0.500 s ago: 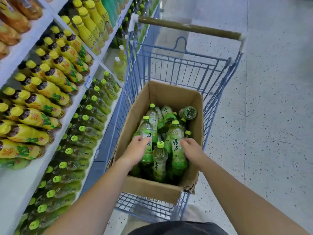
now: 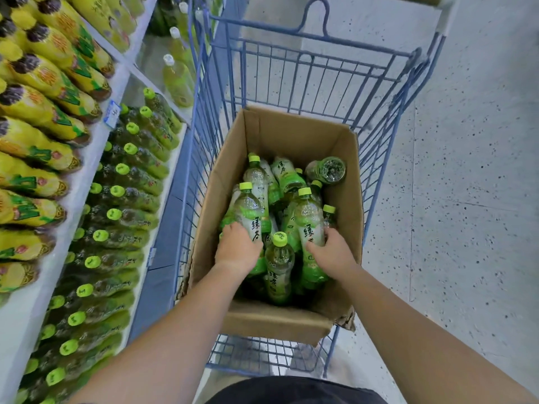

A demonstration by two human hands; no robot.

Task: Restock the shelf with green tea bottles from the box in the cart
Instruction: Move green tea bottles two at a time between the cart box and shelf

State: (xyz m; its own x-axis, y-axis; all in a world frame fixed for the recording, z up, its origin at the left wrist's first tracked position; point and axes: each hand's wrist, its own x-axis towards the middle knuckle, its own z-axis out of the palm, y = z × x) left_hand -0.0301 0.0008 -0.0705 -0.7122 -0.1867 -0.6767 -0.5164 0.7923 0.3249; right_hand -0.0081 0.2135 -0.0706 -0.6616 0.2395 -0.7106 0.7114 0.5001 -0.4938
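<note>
While every bottle sits inside the box: the step in hand, by my reading, is the pick-up, with nothing lifted clear yet.
Left grip: curled round the lower body of a green tea bottle on the box's left side.
Right grip: wrapped round a second bottle nearer the right wall.
Cart: blue wire, carrying the open cardboard box.
Shelf: just left of the cart, with rows of green-capped bottles.
Next move: probably lifting both bottles straight up past their loose neighbours, then swinging left to the shelf.
</note>
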